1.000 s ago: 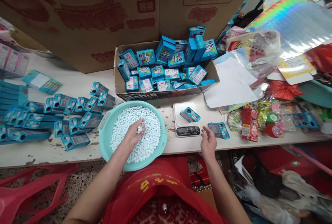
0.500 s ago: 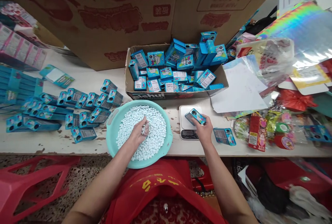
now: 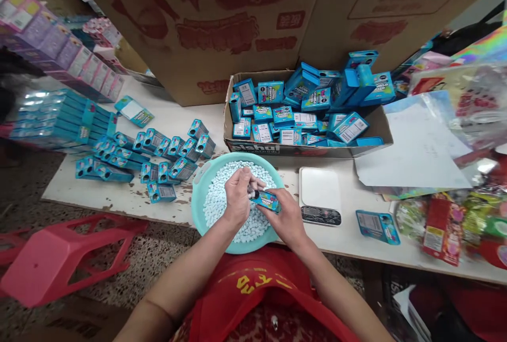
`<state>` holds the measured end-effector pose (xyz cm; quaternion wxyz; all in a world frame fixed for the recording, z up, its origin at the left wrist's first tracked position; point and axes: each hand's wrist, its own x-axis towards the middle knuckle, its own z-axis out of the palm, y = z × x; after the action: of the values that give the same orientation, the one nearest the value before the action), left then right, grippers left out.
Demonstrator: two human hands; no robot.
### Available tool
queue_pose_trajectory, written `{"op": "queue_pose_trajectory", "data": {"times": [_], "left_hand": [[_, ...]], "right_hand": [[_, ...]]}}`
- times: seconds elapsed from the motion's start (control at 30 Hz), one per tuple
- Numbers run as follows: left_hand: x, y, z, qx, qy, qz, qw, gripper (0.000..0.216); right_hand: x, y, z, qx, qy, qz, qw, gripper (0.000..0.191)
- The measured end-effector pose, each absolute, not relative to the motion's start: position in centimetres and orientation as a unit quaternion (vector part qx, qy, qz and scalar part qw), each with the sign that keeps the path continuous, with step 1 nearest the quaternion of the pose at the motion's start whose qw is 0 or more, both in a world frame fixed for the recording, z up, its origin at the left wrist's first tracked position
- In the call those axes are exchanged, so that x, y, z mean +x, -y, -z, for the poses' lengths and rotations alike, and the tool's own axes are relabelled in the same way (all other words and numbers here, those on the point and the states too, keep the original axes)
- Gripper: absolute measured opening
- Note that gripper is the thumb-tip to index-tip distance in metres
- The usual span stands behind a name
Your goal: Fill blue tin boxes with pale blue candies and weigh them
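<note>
A teal basin (image 3: 200,188) full of small white candies (image 3: 219,202) sits at the table's near edge. Over it, my right hand (image 3: 285,219) grips a small blue candy box (image 3: 266,200), its open end pointing left. My left hand (image 3: 237,196) is closed around some candies and held against the box's opening. To the right of the basin stands a white digital scale (image 3: 320,195) with a bare platform. One more blue box (image 3: 377,226) lies flat to the right of the scale.
An open cardboard tray (image 3: 304,148) of blue boxes stands behind the basin. Several blue boxes (image 3: 166,153) lie on the table at left, beside stacked flat packs (image 3: 55,119). Paper and candy bags (image 3: 443,215) crowd the right. A red plastic stool (image 3: 67,257) stands at lower left.
My right hand lifted the blue box off the scale and brought it over the basin. My left hand rose from the candies to the box's opening. The view swung left.
</note>
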<state>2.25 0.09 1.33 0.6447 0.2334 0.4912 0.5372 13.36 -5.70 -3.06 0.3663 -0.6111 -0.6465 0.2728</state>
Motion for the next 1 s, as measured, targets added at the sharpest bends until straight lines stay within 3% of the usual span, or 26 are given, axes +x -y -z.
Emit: {"op": "queue_pose_trajectory", "data": {"times": [0.5, 0.7, 0.8, 0.93, 1.0], "left_hand": [[3.6, -0.3, -0.6, 0.268, -0.49, -0.557, 0.614, 0.039], [3.8, -1.6, 0.2, 0.261, -0.491, -0.538, 0.633, 0.036], [2.2, -2.5, 2.5, 0.368, -0.577, -0.425, 0.593, 0.029], [-0.3, -1.9, 6.3, 0.639, -0.648, -0.138, 0.391, 0.018], [-1.0, -1.1, 7.5, 0.72, -0.62, -0.081, 0.3, 0.018]], "right_hand": [[13.8, 5.8, 3.0, -0.643, 0.611, -0.278, 0.368, 0.026], [16.7, 6.5, 2.7, -0.672, 0.516, -0.32, 0.425, 0.03], [20.4, 6.9, 3.4, -0.736, 0.389, -0.299, 0.466, 0.04], [25.8, 6.9, 6.3, -0.796, 0.319, -0.217, 0.467, 0.045], [27.5, 6.7, 8.0, -0.801, 0.314, -0.201, 0.468, 0.046]]}}
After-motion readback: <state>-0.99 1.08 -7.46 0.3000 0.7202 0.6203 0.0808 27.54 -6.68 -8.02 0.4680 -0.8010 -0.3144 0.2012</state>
